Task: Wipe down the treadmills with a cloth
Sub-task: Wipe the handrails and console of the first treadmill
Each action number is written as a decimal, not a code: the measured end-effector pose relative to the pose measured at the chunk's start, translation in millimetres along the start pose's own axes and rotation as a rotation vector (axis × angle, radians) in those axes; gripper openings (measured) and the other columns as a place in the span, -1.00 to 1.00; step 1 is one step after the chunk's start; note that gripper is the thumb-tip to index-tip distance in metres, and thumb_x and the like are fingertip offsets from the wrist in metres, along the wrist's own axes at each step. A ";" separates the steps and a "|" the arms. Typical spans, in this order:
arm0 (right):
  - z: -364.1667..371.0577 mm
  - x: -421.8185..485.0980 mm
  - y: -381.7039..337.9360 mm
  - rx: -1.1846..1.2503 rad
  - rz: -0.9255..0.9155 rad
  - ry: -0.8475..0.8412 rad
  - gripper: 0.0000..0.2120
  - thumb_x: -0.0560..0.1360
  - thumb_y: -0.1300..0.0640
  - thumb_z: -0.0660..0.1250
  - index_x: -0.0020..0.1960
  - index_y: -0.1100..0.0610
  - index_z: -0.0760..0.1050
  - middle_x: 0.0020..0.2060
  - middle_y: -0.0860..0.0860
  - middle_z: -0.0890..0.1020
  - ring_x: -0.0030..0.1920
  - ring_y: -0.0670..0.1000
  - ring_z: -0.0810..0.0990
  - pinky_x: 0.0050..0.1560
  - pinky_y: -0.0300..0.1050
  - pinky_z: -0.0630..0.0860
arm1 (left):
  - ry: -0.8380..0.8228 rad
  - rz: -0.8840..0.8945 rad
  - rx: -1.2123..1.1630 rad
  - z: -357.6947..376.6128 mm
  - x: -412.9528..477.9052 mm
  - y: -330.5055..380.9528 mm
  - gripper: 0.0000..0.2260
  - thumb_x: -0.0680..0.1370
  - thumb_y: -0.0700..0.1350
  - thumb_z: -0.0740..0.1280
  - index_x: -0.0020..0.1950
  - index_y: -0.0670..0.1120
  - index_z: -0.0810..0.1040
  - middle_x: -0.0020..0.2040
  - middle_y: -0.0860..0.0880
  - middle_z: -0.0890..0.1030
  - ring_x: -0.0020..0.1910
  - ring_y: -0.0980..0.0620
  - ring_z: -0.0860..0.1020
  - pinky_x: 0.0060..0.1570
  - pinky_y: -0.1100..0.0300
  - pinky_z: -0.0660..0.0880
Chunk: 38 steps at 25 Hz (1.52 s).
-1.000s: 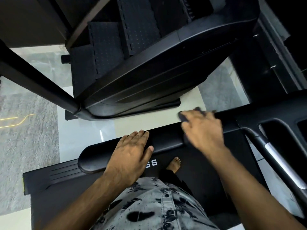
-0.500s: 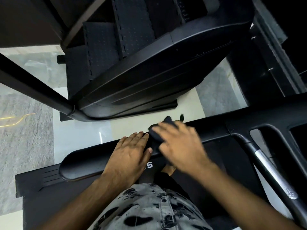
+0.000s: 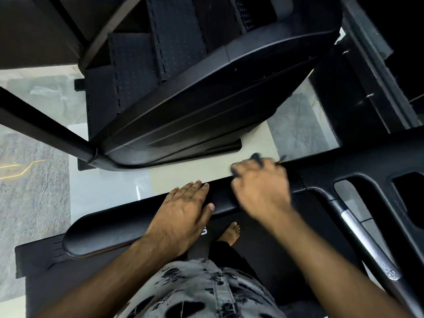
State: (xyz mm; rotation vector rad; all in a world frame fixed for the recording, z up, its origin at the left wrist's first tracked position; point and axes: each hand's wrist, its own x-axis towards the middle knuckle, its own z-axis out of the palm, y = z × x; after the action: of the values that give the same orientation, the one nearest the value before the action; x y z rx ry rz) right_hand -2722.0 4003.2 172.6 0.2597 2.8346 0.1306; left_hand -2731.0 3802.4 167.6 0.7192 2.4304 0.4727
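Observation:
I stand on a black treadmill, looking down at its padded left handrail (image 3: 110, 230). My left hand (image 3: 181, 214) lies flat on the rail, fingers spread, holding nothing. My right hand (image 3: 261, 187) presses a dark cloth (image 3: 257, 158) onto the same rail further right; only the cloth's edges show past my fingers and the hand is blurred. The treadmill belt (image 3: 275, 244) runs beneath, with my bare foot (image 3: 230, 232) on it.
A second black machine (image 3: 206, 111) with studded steps stands close beyond the rail, its long black bar (image 3: 46, 131) crossing the left side. The treadmill's console frame (image 3: 367, 180) and a silver-grip handle (image 3: 364, 242) are at the right. Pale tiled floor (image 3: 110, 187) lies between.
My right hand has swept the cloth right along the rail, away from my left hand, after moving left toward it half a second ago. The left hand has stayed put.

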 end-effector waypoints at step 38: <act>11.0 -25.4 106.4 -0.014 -0.148 0.080 -0.47 0.46 -0.08 0.04 0.39 -0.16 0.44 0.37 -0.11 0.52 0.28 0.13 0.47 0.15 0.11 0.46 | 0.034 0.000 0.036 24.2 56.2 93.0 -0.45 0.63 0.22 -0.07 0.59 0.05 0.04 0.60 0.02 0.09 0.57 0.08 0.03 0.54 0.11 -0.08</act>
State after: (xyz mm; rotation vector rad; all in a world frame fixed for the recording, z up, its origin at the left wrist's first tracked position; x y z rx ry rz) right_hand -2677.3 4103.3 181.4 0.0418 2.9186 0.1322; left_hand -2720.0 3913.2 169.1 0.7320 2.4761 0.4455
